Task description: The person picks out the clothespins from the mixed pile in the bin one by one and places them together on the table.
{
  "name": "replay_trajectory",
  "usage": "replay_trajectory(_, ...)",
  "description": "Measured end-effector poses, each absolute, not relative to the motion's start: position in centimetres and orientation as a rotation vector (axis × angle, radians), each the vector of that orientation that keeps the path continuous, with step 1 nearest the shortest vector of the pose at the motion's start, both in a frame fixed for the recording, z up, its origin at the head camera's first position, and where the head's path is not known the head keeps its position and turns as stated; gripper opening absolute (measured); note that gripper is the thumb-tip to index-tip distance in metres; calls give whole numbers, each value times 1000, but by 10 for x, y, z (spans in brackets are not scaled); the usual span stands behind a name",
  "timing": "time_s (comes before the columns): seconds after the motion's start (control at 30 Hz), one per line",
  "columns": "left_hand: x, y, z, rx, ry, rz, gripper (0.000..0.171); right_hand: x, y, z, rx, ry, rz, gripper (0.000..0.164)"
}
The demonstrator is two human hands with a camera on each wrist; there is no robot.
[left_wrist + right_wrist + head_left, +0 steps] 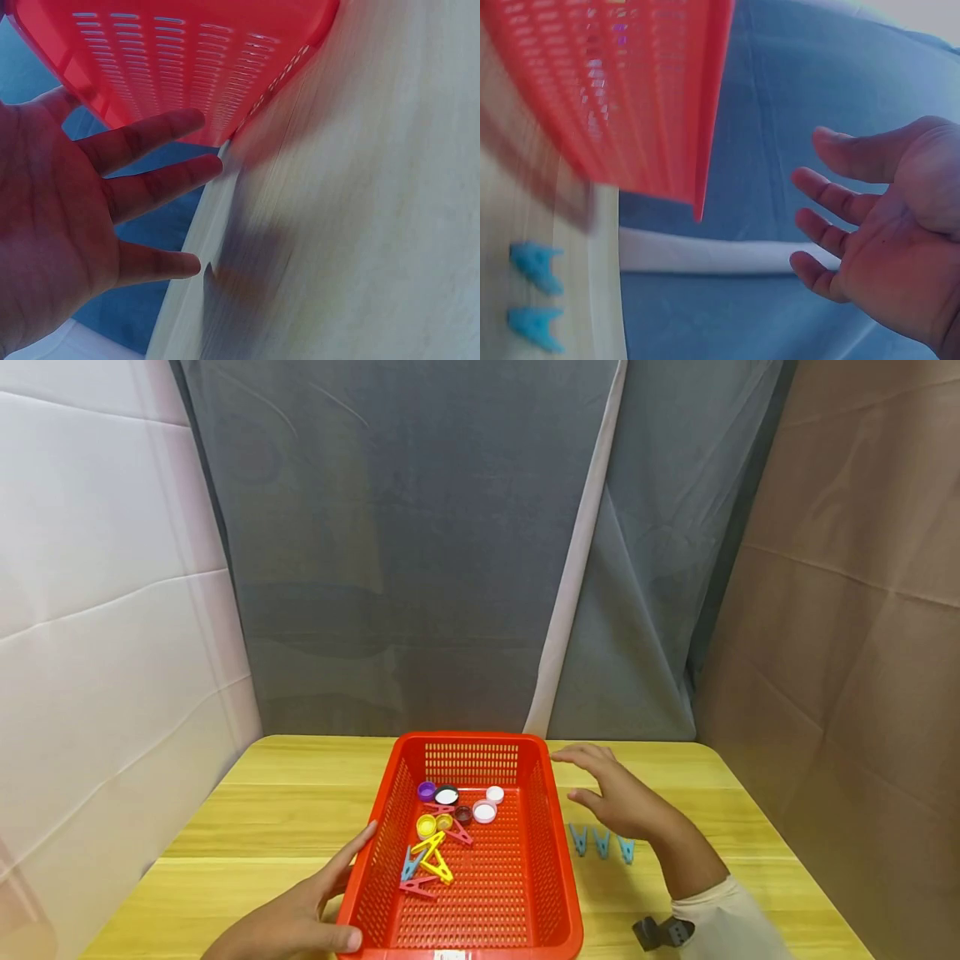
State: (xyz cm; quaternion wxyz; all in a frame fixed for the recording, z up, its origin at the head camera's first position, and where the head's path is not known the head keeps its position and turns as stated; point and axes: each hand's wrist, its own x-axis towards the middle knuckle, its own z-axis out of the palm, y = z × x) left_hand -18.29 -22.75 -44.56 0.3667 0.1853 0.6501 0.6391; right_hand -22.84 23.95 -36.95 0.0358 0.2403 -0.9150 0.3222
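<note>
At the middle of the wooden tabletop (300, 768), between both hands, is a red basket (546, 860). The left hand (300, 910) touches its left side; the left wrist view shows three straight, spread fingers that the head view hides. The right hand (626, 797), relaxed and holding nothing, hovers beside the right rim. Three blue clips (602, 843) lie near it; the right wrist view shows only two. Only the head view clearly shows the mixed clips (408, 886) and round caps (484, 812) inside.

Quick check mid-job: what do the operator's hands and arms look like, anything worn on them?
Both the left hand and right hand are bare, without gloves. The right arm wears a pale cream sleeve, with a small, black, boxy device at its cuff. No left sleeve is clearly visible.
</note>
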Motion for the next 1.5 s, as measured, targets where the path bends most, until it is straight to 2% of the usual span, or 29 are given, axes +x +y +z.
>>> replay_trajectory(0.3,-183,-228,-444,476,1682,1637,104,-235,198,-361,818,-2889,1096,54)
replay_trajectory(0.57,-182,-227,-445,471,1642,1656,103,-240,163,-354,1036,-2987,1013,50)
replay_trajectory(1.03,-185,-225,-446,505,1703,1628,106,-249,118,-308,1193,-3078,735,51)
replay_trajectory(1.3,-185,-223,-446,529,1713,1627,107,-259,94,-310,1228,-3184,854,52)
replay_trajectory(1.5,-184,-224,-446,552,1683,1635,107,-273,76,-326,1264,-3253,925,49)
